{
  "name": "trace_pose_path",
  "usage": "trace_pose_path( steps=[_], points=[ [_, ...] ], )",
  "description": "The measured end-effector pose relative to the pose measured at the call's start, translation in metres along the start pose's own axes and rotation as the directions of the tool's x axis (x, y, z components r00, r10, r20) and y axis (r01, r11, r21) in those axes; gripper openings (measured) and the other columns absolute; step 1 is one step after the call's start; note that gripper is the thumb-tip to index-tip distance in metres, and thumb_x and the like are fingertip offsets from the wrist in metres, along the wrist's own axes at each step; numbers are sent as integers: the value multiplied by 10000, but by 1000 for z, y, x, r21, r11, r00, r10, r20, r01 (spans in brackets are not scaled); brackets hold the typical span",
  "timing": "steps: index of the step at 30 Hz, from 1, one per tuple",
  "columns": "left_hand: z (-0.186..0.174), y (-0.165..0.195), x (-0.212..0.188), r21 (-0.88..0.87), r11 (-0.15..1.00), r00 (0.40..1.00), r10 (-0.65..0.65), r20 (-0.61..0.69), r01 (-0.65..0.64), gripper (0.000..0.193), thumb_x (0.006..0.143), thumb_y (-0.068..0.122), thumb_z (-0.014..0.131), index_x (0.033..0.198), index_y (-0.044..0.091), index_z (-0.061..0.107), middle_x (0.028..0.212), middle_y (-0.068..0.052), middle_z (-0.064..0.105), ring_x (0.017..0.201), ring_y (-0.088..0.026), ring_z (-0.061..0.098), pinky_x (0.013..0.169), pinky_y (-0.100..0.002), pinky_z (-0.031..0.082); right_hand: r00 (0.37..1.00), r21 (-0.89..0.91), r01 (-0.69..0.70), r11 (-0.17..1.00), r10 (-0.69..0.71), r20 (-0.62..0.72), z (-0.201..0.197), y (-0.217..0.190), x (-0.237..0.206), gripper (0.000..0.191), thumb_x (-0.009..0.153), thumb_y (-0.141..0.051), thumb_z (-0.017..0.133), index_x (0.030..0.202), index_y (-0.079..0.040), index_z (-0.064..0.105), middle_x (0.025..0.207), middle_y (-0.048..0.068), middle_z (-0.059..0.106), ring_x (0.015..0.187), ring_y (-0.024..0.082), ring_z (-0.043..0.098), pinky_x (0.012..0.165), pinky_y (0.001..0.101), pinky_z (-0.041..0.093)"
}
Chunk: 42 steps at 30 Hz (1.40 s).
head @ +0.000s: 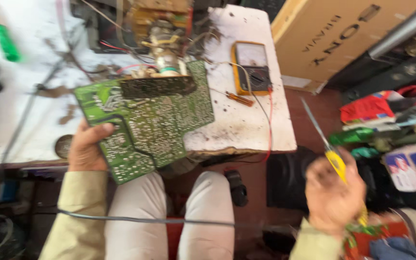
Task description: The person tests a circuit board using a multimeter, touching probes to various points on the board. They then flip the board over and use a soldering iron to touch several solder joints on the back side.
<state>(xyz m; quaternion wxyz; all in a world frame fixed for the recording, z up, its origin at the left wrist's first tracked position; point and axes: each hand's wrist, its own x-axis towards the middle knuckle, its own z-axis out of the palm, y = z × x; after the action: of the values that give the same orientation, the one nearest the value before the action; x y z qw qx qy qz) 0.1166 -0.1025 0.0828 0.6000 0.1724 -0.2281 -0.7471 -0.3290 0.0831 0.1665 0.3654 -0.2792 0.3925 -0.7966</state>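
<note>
Green printed circuit board [145,123], solder side up, lying tilted across edge of stained white workbench [246,127] and over lap. Left hand [86,148] gripping board's lower left corner, thumb on top. Right hand [332,188] clenching yellow-handled metal tweezers [324,142], tips pointing up, well apart from board. Yellow analogue multimeter [252,67] and small orange-handled screwdriver [239,98] resting on bench beside board.

place: electronics repair workshop, cramped
bench: white worktop [246,130], scorched and stained
gear: yellow multimeter [251,67] with leads, small screwdriver [239,98], green-handled tool [3,41]
work: bare green circuit board [145,125], stripped chassis with wires [162,29] behind it
clutter: cardboard box [343,29], parts packets piled on the right [391,130]
</note>
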Motion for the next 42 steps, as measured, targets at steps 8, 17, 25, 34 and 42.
trace_pose_path(
  steps=[8,17,25,34,42],
  points=[
    [-9,-1,-2,-68,997,995,54,84,-48,574,880,25,696,1421,-64,526,1271,-184,679,1098,-298,702,990,-451,583,887,504,-455,734,323,330,-17,51,-78,309,1047,-186,593,1204,78,616,907,148,568,750,163,499,666,272,425],
    [15,4,-9,-156,988,989,7,146,16,627,928,86,691,1495,-91,491,1361,-240,652,1206,-351,682,1075,-507,556,834,734,-523,434,438,335,35,70,-93,315,1054,-181,534,1117,126,569,763,99,550,597,111,487,525,206,413],
    [24,4,-12,-187,982,987,2,161,29,626,955,84,727,1514,-78,495,1386,-234,650,1232,-358,677,1097,-523,545,810,764,-569,306,370,455,59,61,-90,265,1090,-190,535,1050,69,569,790,113,578,605,116,517,550,205,435],
    [28,6,-13,-174,984,988,2,157,26,582,982,89,741,1474,-100,494,1356,-241,633,1225,-353,659,1134,-556,526,894,739,-313,596,447,18,68,64,-72,273,1008,-217,620,991,54,596,881,119,620,687,132,565,580,170,497],
    [35,1,-14,-163,987,996,8,90,7,516,966,78,725,1424,-49,525,1349,-202,659,1229,-335,662,1168,-528,524,903,551,-185,814,362,-232,56,65,-60,245,1019,-255,629,963,-22,678,814,107,658,683,158,564,585,249,498]
  ],
)
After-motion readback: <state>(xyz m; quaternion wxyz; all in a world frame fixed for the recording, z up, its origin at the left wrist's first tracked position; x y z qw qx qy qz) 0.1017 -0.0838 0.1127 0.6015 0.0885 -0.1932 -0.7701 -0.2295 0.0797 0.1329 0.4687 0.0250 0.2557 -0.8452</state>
